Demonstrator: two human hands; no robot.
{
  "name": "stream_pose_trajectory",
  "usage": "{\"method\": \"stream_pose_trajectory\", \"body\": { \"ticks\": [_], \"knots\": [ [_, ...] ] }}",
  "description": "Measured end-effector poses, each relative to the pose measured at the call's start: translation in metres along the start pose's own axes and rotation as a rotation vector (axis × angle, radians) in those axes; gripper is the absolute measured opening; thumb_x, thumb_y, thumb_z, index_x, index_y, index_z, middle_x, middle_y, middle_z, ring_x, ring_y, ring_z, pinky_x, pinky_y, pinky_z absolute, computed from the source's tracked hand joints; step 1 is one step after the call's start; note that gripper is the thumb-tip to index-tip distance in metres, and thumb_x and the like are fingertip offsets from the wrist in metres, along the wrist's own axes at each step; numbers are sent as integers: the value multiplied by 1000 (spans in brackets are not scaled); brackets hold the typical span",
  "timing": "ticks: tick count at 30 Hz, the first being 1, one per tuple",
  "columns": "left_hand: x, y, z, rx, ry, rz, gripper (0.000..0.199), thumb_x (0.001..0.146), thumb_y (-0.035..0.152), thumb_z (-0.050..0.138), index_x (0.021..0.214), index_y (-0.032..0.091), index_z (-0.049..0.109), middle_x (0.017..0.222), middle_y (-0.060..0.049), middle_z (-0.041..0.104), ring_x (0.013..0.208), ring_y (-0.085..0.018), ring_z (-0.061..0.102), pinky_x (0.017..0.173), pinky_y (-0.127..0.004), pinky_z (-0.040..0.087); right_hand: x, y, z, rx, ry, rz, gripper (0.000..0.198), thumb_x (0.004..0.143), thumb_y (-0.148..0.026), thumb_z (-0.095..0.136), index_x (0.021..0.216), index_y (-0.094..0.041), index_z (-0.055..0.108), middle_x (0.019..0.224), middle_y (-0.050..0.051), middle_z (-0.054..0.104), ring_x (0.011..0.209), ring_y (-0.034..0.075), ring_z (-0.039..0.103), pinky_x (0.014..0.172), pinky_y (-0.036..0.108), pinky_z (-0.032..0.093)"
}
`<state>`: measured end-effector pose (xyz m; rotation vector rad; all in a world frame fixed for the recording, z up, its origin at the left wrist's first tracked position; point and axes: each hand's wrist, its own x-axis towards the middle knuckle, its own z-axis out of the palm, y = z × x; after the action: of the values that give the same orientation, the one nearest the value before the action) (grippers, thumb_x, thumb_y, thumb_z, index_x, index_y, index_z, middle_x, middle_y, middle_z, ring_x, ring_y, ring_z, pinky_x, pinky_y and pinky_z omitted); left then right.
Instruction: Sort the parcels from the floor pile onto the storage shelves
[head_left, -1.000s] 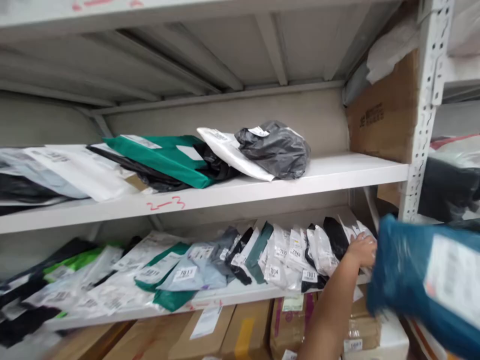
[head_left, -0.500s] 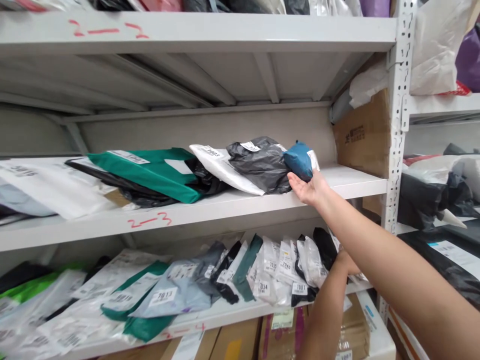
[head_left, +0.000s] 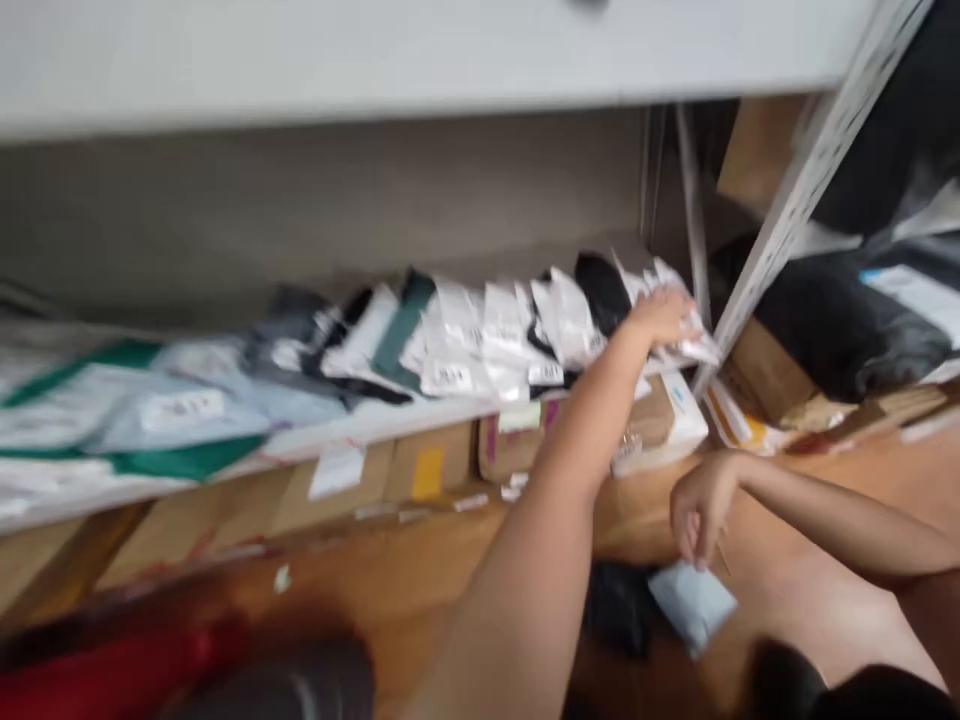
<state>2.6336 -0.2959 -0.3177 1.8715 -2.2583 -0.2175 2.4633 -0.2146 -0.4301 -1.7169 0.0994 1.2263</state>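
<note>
My left hand (head_left: 664,318) reaches to the right end of the lower shelf and rests on a bunch of white plastic mailing bags (head_left: 682,345) standing there. Its fingers are partly bent over the bags, and blur hides whether they grip any. Lower and to the right, my right hand (head_left: 701,505) hangs with fingers curled downward and pinched together. A small light blue package (head_left: 694,605) appears at its fingertips, as if held by a corner. Beside that package is a dark bag (head_left: 621,605).
Labelled parcels (head_left: 487,340) line the lower shelf (head_left: 420,420), with cardboard boxes (head_left: 442,460) beneath it. A shelf board (head_left: 375,60) crosses overhead. A perforated upright post (head_left: 795,210) stands at the right, with large black bags (head_left: 847,320) beyond it.
The view has tilted down to the lower shelf. My right hand has left the blue package on the middle shelf and come down low. My left hand stays at the lower shelf's right end.
</note>
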Motion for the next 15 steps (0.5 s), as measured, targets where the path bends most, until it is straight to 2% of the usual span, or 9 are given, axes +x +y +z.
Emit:
{"method": "stream_pose_trajectory", "body": {
  "ticks": [2, 4, 5, 7, 9, 10, 12, 13, 15],
  "knots": [
    [8, -10, 24, -45, 14, 13, 61, 89, 53, 62, 145, 29, 59, 168, -8, 39, 159, -41, 23, 127, -67, 24, 74, 51, 42, -187, 179, 196, 43, 70, -51, 91, 91, -16, 79, 90, 9, 79, 87, 29, 76, 73, 35, 61],
    [12, -16, 31, -57, 64, 32, 58, 88, 53, 62, 143, 32, 61, 164, -6, 45, 156, -42, 27, 126, -66, 29, 141, 82, 82, -373, 449, 305, 43, 67, -37, 94, 100, -14, 79, 98, 14, 79, 94, 35, 75, 84, 44, 61],
    [11, -16, 29, -52, 70, 32, 56, 89, 52, 62, 141, 32, 62, 162, -5, 47, 155, -42, 30, 124, -64, 32, 170, 91, 100, -414, 551, 314, 53, 67, -37, 95, 110, -12, 77, 107, 18, 77, 101, 38, 74, 89, 47, 60],
    [8, -12, 21, -18, 63, 23, 55, 92, 49, 61, 143, 29, 61, 161, -7, 47, 152, -40, 33, 123, -60, 37, 218, 98, 126, -435, 656, 295, 85, 65, -44, 96, 136, -8, 65, 133, 28, 67, 124, 45, 64, 103, 55, 54],
    [2, -7, 14, 12, 50, 15, 58, 95, 46, 59, 148, 24, 56, 162, -9, 44, 152, -38, 34, 121, -58, 38, 253, 97, 141, -428, 658, 285, 116, 59, -44, 99, 156, -8, 46, 154, 35, 47, 144, 52, 46, 114, 65, 44],
    [0, -5, 12, 18, 47, 16, 59, 96, 45, 58, 150, 22, 54, 162, -10, 43, 151, -38, 34, 121, -58, 38, 265, 95, 145, -410, 655, 280, 122, 58, -36, 99, 160, -10, 39, 159, 36, 40, 148, 53, 39, 116, 69, 39],
    [-2, -2, 10, 15, 50, 18, 59, 97, 42, 58, 152, 21, 52, 162, -10, 42, 151, -37, 33, 120, -58, 38, 281, 94, 147, -213, 662, 227, 113, 61, -16, 90, 161, -12, 38, 162, 34, 35, 151, 53, 33, 119, 73, 31],
    [-2, -2, 10, 14, 51, 16, 58, 98, 41, 58, 152, 21, 52, 163, -10, 42, 152, -37, 33, 120, -58, 37, 284, 96, 145, -3, 680, 172, 104, 62, -10, 83, 158, -13, 42, 162, 32, 37, 152, 50, 33, 121, 72, 27],
    [-2, -1, 11, 13, 45, -1, 57, 99, 39, 58, 152, 21, 52, 165, -8, 39, 154, -36, 30, 122, -57, 36, 279, 105, 139, 491, 710, 55, 90, 64, -11, 71, 150, -17, 49, 158, 23, 47, 149, 42, 39, 125, 64, 25]
  ]
}}
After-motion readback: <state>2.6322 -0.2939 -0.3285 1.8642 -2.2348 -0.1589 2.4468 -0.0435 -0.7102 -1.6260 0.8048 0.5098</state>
